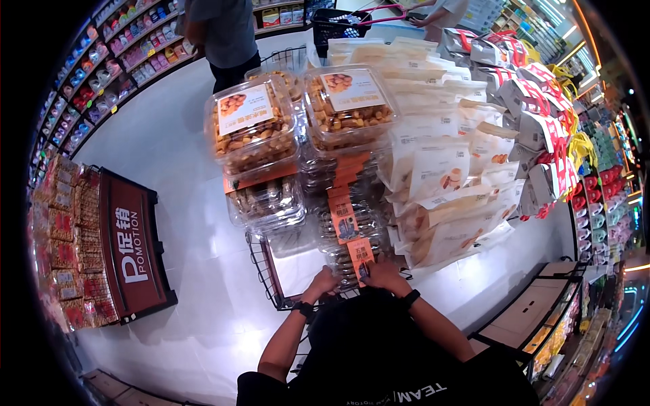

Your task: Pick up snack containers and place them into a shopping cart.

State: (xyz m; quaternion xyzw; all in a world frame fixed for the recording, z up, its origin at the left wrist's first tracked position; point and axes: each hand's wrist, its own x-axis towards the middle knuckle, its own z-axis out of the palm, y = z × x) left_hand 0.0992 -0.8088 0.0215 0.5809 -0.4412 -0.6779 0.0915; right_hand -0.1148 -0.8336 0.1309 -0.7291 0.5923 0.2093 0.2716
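At the near end of a row, my left hand touches the left side of a clear plastic box of dark pastries. My right hand is at its right side, over the edge of the orange paper band. Both hands curl about the box, and their undersides are hidden. Farther along the same row are more pastry boxes with orange bands. Left of the hands, a white panel shows inside the black wire display rack.
Tubs of nuts top the stacks. White paper bags lean in rows at right, beside grey bags with red handles. A promotion stand is at left. One person stands ahead; another is near a black basket.
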